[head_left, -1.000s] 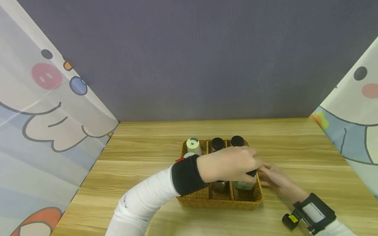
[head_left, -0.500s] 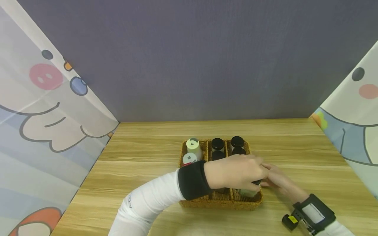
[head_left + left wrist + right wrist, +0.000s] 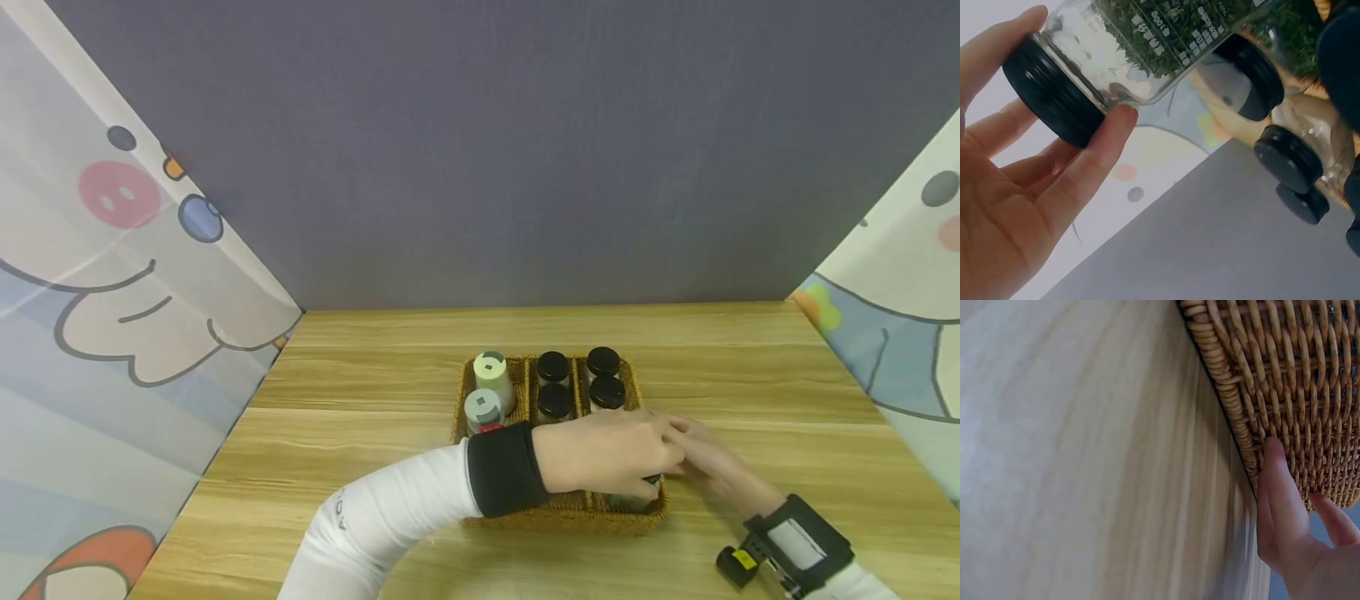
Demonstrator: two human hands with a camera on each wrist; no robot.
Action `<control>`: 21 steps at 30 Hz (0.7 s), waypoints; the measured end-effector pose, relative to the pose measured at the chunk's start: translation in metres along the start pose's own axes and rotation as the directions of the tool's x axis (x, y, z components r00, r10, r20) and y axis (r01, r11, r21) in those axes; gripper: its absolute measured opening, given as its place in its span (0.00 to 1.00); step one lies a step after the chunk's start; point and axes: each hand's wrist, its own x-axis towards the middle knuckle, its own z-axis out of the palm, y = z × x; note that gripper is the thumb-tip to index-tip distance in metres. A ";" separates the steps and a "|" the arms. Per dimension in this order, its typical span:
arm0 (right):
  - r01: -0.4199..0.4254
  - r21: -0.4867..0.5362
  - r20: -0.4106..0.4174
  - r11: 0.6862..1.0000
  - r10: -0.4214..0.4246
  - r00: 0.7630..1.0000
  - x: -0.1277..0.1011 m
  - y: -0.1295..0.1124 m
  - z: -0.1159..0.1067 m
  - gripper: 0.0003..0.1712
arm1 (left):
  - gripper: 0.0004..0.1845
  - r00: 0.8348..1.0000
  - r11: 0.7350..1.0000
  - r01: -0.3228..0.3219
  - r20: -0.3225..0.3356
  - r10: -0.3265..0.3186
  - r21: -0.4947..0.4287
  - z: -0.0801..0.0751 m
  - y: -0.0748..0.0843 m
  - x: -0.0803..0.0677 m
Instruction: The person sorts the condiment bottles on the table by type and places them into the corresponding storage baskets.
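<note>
My left hand (image 3: pixel 607 454) is over the right compartment of a woven basket (image 3: pixel 562 522). In the left wrist view its thumb and fingers pinch a clear glass jar (image 3: pixel 1147 44) of green dried leaves around its black lid (image 3: pixel 1054 87). Most of that jar is hidden by the hand in the head view. My right hand (image 3: pixel 708 462) is at the basket's right side. Seen from the right wrist, the fingers of this hand (image 3: pixel 1288 515) are extended, with fingertips against the wicker wall (image 3: pixel 1285 381).
Black-lidded jars (image 3: pixel 552 367) stand in the middle and right compartments. A pale green-capped bottle (image 3: pixel 491 371) and a grey-capped one (image 3: pixel 482 406) occupy the left compartment. The basket sits on a wooden table (image 3: pixel 360 367) before a grey back panel (image 3: pixel 525 167).
My left hand has shifted to the right and nearer the basket's front, still holding the jar. More black lids and the grey cap now show behind it. The right hand stays at the basket's side.
</note>
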 end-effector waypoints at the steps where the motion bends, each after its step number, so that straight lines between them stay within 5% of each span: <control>1: -0.003 -0.004 -0.002 1.000 0.003 1.000 0.000 0.000 0.000 0.40 | 0.17 1.000 1.000 0.004 0.004 -0.004 0.004 0.002 0.000 0.001; 11: -0.032 0.006 0.004 0.999 0.032 0.999 0.001 -0.001 0.001 0.43 | 0.17 1.000 0.998 0.007 0.020 -0.008 0.059 0.014 0.003 0.007; 21: -0.085 -0.068 -0.081 0.994 0.079 0.994 0.004 -0.003 0.006 0.42 | 0.21 0.997 0.996 0.002 0.073 -0.009 0.085 0.022 0.005 0.011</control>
